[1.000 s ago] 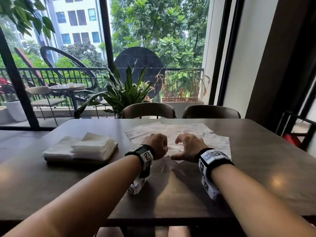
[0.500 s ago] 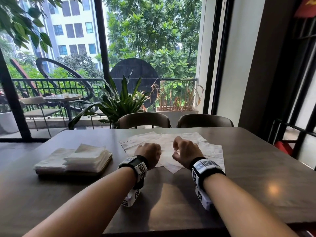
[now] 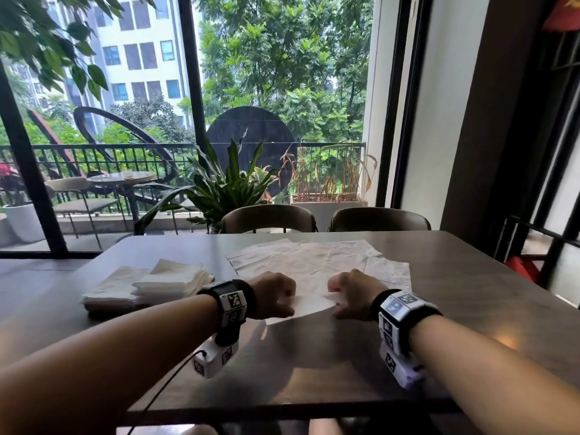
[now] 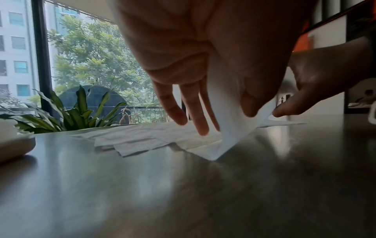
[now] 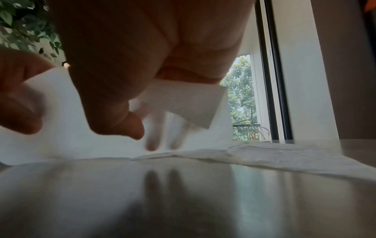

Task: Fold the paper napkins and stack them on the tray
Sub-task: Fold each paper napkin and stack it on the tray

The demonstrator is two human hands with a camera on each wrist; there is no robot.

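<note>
Napkin (image 3: 309,301) in both hands, unmarked

I see a dark table (image 3: 314,356) with a smooth, semi-glossy top that mirrors window light and my fingers. The napkins (image 3: 317,262) spread on it are thin, matt white paper, finely creased. The folded stack (image 3: 163,282) looks soft and matt too.

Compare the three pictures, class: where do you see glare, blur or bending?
Head view: window light glares on the table, and the door frames bow. Left wrist view: sheen on the table; the napkin is fairly sharp. Right wrist view: the right hand is backlit and dark, its fingers smeared by blur.
</note>
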